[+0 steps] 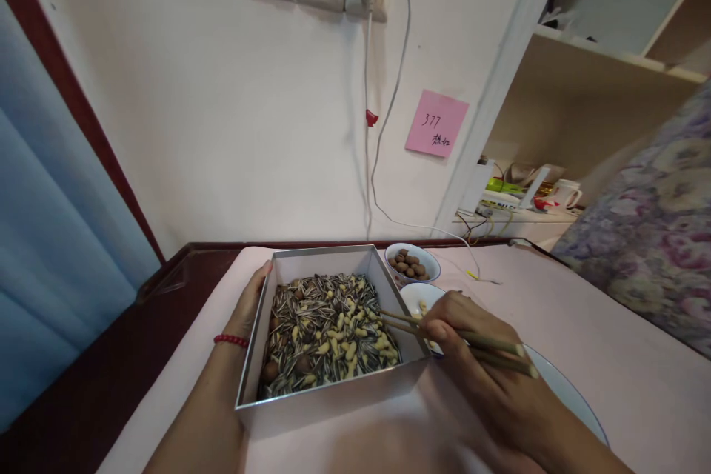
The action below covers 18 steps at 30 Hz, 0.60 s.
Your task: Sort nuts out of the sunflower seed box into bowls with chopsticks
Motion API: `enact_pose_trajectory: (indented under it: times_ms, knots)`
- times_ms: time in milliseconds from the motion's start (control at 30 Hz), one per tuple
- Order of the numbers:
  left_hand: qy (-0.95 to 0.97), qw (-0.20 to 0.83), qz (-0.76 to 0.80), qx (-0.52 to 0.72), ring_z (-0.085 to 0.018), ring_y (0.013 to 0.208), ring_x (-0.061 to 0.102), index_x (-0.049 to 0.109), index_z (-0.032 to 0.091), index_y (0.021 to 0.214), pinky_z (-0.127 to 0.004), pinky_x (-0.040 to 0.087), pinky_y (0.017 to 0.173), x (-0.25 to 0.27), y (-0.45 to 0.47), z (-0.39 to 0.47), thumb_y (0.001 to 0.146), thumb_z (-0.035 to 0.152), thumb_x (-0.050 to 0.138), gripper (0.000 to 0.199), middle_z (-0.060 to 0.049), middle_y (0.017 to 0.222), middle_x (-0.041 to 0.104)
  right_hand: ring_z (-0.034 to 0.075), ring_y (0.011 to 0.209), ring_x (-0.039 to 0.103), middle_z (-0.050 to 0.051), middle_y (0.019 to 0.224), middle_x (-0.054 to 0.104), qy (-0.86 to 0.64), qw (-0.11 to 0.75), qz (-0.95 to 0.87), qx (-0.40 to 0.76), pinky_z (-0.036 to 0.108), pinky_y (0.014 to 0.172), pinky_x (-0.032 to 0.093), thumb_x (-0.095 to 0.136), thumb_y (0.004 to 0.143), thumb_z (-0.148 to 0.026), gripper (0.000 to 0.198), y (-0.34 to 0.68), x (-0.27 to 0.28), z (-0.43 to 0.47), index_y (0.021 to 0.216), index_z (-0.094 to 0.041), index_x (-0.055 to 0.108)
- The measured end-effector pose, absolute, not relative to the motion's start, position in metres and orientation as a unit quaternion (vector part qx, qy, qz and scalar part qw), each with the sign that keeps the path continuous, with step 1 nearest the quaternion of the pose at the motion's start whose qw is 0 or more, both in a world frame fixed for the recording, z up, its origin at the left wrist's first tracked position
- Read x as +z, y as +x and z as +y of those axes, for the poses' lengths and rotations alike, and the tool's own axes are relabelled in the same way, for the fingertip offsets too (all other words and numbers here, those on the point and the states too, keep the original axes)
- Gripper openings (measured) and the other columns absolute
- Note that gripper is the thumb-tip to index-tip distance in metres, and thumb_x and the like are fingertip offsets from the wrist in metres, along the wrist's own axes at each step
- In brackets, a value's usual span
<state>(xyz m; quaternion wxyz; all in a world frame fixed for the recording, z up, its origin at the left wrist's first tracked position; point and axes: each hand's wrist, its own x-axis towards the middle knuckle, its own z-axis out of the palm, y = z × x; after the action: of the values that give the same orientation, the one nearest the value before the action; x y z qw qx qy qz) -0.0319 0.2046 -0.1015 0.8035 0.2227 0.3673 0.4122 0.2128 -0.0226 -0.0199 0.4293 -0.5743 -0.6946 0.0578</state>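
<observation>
A rectangular silver-coloured box point(333, 400) holds striped sunflower seeds point(314, 304), yellowish peanuts point(349, 348) and a few round brown nuts point(270, 372). My left hand point(254, 300) holds the box's left wall, its fingers partly hidden. Wooden chopsticks point(497, 343) are gripped in my right hand point(472, 341), with their tips inside the box at its right side, by the seeds and peanuts; nothing can be made out between the tips. Under that hand, a white bowl point(409, 295) with pale pieces is partly covered. Behind it stands a blue-rimmed bowl point(436, 264) of brown nuts.
A larger blue-rimmed dish point(578, 400) lies partly under my right forearm. Pale pink cloth point(627, 341) covers much of the dark red table point(72, 370). A white cable point(411, 224) trails from the wall socket onto the table. A blue curtain point(49, 237) hangs at left.
</observation>
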Motion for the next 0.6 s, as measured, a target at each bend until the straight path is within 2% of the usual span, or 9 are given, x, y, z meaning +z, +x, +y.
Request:
enact_pose_trajectory:
  times_ms: [100, 300, 467, 600]
  knots:
    - [0.246, 0.788, 0.368, 0.429, -0.027, 0.060, 0.076, 0.073, 0.011, 0.121, -0.029, 0.061, 0.048, -0.102, -0.032, 0.206, 0.103, 0.039, 0.049, 0.042, -0.008, 0.065, 0.076, 0.013, 0.069, 0.051, -0.002, 0.076, 0.052, -0.592, 0.413, -0.686, 0.091, 0.027, 0.064, 0.040, 0.046, 0.109, -0.035, 0.038, 0.215, -0.031, -0.008, 0.073, -0.022, 0.049]
    - [0.269, 0.784, 0.356, 0.431, -0.028, 0.066, 0.078, 0.074, 0.011, 0.119, -0.032, 0.065, 0.060, -0.105, -0.033, 0.206, 0.103, 0.042, 0.048, 0.043, -0.008, 0.063, 0.075, 0.015, 0.069, 0.049, -0.002, 0.075, 0.051, -0.593, 0.426, -0.677, 0.092, 0.029, 0.065, 0.039, 0.047, 0.108, -0.036, 0.037, 0.218, -0.041, -0.005, 0.074, -0.023, 0.047]
    - [0.258, 0.790, 0.354, 0.429, -0.028, 0.066, 0.078, 0.074, 0.010, 0.120, -0.033, 0.064, 0.057, -0.104, -0.032, 0.204, 0.103, 0.041, 0.050, 0.043, -0.008, 0.064, 0.075, 0.014, 0.068, 0.049, -0.003, 0.073, 0.051, -0.590, 0.444, -0.669, 0.090, 0.028, 0.065, 0.038, 0.047, 0.109, -0.036, 0.036, 0.220, -0.039, -0.014, 0.075, -0.023, 0.049]
    - [0.256, 0.782, 0.347, 0.449, -0.027, 0.065, 0.078, 0.074, 0.010, 0.117, -0.033, 0.065, 0.060, -0.104, -0.031, 0.203, 0.102, 0.037, 0.051, 0.039, -0.009, 0.068, 0.077, 0.014, 0.072, 0.050, -0.002, 0.078, 0.054, -0.593, 0.427, -0.677, 0.090, 0.028, 0.067, 0.039, 0.047, 0.109, -0.036, 0.034, 0.218, -0.039, -0.013, 0.078, -0.023, 0.053]
